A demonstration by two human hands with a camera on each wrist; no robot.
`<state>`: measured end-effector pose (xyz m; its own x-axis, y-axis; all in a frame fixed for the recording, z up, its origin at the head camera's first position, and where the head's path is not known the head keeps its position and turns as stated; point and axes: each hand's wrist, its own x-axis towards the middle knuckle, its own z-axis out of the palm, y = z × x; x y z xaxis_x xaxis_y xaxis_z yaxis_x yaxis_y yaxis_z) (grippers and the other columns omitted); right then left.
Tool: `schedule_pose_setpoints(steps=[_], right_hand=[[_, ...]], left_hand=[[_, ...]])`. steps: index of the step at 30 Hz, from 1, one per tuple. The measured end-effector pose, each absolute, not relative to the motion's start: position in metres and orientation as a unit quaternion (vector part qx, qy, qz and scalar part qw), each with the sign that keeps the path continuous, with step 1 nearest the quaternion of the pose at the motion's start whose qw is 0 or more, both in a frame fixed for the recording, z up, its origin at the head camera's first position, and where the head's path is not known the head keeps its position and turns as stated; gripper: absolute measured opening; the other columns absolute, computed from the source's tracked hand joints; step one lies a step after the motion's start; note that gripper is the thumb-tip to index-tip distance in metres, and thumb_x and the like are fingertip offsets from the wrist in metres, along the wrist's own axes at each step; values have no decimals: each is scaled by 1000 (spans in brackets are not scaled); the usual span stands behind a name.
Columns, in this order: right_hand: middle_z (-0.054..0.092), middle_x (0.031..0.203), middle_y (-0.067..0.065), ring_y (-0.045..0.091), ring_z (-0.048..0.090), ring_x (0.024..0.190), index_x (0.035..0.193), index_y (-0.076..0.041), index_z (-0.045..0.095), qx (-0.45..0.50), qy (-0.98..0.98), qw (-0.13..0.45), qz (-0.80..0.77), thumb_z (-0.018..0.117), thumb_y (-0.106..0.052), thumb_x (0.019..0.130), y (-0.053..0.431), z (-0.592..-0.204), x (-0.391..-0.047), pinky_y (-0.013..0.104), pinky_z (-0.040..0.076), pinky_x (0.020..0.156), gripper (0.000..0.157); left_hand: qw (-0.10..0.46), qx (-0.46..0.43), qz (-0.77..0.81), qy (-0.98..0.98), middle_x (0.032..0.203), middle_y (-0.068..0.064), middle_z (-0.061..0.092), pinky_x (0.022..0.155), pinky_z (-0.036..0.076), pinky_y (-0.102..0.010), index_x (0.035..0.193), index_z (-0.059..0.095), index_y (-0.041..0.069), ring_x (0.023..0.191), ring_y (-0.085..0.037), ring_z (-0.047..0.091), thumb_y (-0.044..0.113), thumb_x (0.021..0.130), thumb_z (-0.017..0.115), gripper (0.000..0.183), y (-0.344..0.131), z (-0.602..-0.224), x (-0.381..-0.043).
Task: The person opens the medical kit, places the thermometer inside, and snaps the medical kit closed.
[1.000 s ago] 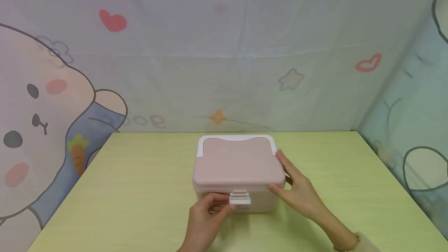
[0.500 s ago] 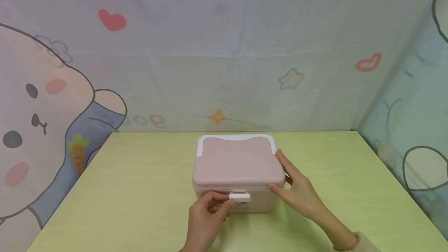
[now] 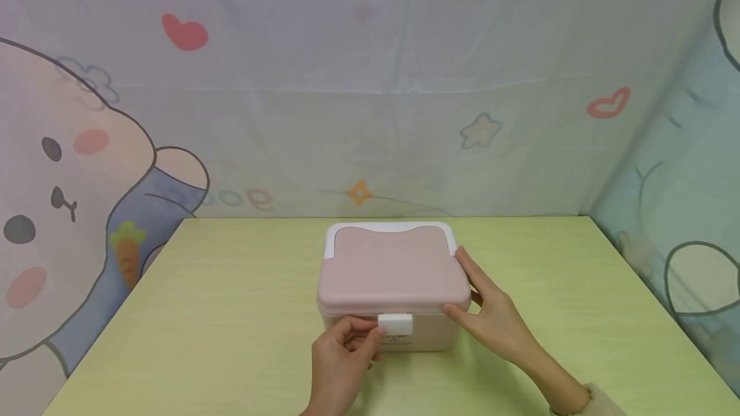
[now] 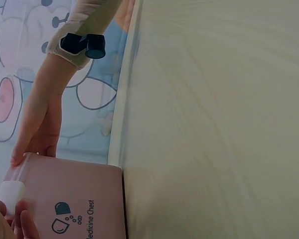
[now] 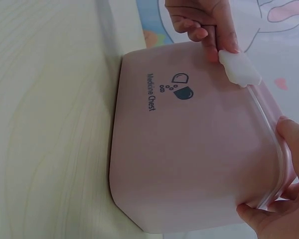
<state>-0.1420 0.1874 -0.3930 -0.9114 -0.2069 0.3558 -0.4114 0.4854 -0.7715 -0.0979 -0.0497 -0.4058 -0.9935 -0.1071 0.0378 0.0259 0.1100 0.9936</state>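
A pink medicine chest with a white handle folded on its lid stands on the table, lid down. My left hand pinches the left end of the white latch at the chest's front. The latch's flat outer face shows, up at the lid seam. At the front right corner, my right hand grips the chest, with the thumb at the lid's front edge and fingers along its right side. Dark "Medicine Chest" lettering and a capsule print mark the front wall in the right wrist view.
The light yellow-green table spreads around the chest. Behind it hangs a pale cloth backdrop printed with hearts and a cartoon animal, its side panel running along the right. A dark device is strapped to the right wrist.
The latch has swung up toward the lid under the left fingers; its flat face has replaced the ridged inner side in view. The right hand and chest stay in place.
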Motion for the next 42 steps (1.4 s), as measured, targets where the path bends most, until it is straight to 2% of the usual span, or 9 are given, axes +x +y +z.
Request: schedule_pose_setpoints(steps=[5, 12, 21, 29, 38, 42], right_hand=[[25, 151, 6, 24, 42, 126, 147, -18, 22, 176, -857, 104, 474, 72, -27, 80, 188, -393, -142, 20, 44, 91, 84], [25, 151, 5, 23, 43, 126, 148, -20, 22, 177, -856, 101, 475, 71, -27, 80, 188, -393, -142, 15, 43, 91, 84], [25, 151, 4, 23, 44, 125, 148, -21, 22, 176, -856, 98, 476, 71, -28, 81, 188, -393, -142, 17, 44, 91, 84], [25, 151, 4, 23, 43, 126, 147, -21, 23, 180, -859, 104, 469, 71, -28, 81, 188, -392, -142, 28, 45, 92, 82], [26, 151, 5, 25, 42, 126, 147, -19, 25, 185, -856, 106, 472, 72, -25, 80, 188, -391, -142, 29, 45, 92, 81], [25, 151, 3, 24, 42, 126, 146, -20, 26, 184, -855, 106, 472, 71, -26, 80, 189, -392, -142, 23, 44, 92, 80]], left_hand=[[54, 35, -663, -746, 72, -12, 68, 49, 50, -24, 82, 66, 8, 54, -14, 63, 19, 77, 75, 14, -48, -405, -98], [55, 45, -660, -748, 70, -13, 67, 48, 49, -23, 79, 66, 8, 54, -15, 63, 20, 77, 75, 15, -47, -405, -98], [67, 37, -655, -752, 69, -12, 67, 46, 47, -21, 77, 66, 9, 54, -14, 63, 20, 76, 75, 14, -47, -406, -99], [94, 20, -640, -762, 65, -1, 67, 43, 44, -21, 75, 66, 12, 53, -13, 63, 18, 76, 76, 11, -47, -409, -99], [116, 6, -643, -757, 65, -2, 68, 45, 48, -22, 76, 67, 10, 51, -16, 63, 20, 74, 77, 15, -47, -412, -100], [122, 8, -644, -755, 67, -4, 69, 47, 49, -21, 76, 68, 8, 50, -15, 63, 15, 73, 77, 12, -46, -409, -100]])
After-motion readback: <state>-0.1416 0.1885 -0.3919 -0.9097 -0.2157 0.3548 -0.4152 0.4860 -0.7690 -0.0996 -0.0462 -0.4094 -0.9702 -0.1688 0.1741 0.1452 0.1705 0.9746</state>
